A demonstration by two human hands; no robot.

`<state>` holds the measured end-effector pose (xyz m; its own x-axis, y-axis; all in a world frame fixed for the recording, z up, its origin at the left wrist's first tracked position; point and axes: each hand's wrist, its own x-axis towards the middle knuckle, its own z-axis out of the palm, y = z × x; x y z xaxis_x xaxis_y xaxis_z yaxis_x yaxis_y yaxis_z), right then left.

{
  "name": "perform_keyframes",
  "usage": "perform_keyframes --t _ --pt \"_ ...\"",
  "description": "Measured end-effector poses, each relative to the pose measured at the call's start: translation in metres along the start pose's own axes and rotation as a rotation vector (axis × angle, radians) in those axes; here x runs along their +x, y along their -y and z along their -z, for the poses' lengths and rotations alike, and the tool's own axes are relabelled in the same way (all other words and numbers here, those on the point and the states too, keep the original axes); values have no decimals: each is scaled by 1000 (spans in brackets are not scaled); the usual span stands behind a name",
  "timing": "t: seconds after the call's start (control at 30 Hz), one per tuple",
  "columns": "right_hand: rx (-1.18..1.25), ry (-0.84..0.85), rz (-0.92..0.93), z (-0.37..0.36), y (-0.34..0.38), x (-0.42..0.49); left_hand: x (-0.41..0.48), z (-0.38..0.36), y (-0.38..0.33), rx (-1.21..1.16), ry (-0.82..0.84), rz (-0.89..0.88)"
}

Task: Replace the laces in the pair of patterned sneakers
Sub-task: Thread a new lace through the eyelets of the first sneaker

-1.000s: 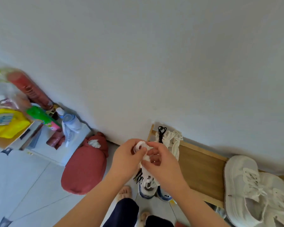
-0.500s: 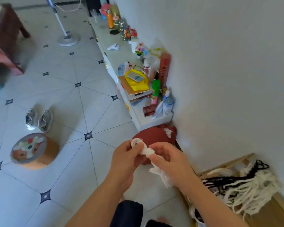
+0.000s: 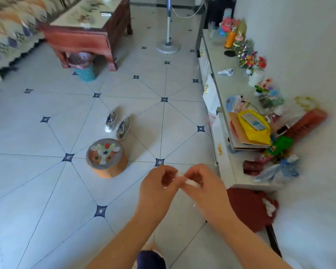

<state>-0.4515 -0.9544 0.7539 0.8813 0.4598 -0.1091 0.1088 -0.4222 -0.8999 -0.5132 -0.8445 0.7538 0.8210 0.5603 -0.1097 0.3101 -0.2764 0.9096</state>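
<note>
Both my hands are raised in front of me and hold a bundled white lace point(image 3: 182, 176) between them. My left hand point(image 3: 158, 189) pinches one end and my right hand point(image 3: 204, 188) grips the other, with most of the lace hidden by the fingers. The pair of patterned sneakers point(image 3: 117, 124) stands side by side on the tiled floor, well ahead of my hands and a little to the left.
A round low stool point(image 3: 107, 158) with a dog face sits just before the sneakers. A cluttered white low cabinet point(image 3: 219, 133) runs along the right wall, with a dark red bag point(image 3: 250, 208) at its near end. A wooden table point(image 3: 85, 32), teal bin point(image 3: 84, 68) and fan stand point(image 3: 168, 47) are farther off.
My view has swung left from the shoe rack and wall to the open floor, bringing the patterned sneakers into sight. Both hands keep hold of the white lace.
</note>
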Motion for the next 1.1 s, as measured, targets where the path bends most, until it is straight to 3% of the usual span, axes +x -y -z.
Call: perform_keyframes --t 0.3,0.5,0.73,0.87,1.0,1.1 --pt "27 80 21 -43 16 83 84 46 24 -144 56 178" --pt "86 204 88 -67 31 163 155 64 30 -38 15 145" --pt "103 360 240 -81 62 272 255 83 13 -116 -201 217" --pt "206 622 100 -91 79 319 296 97 12 -62 -309 223" --pt "321 468 -30 -123 95 357 328 115 15 -35 -322 217" --pt "217 438 18 -146 102 386 355 132 24 -4 -297 209"
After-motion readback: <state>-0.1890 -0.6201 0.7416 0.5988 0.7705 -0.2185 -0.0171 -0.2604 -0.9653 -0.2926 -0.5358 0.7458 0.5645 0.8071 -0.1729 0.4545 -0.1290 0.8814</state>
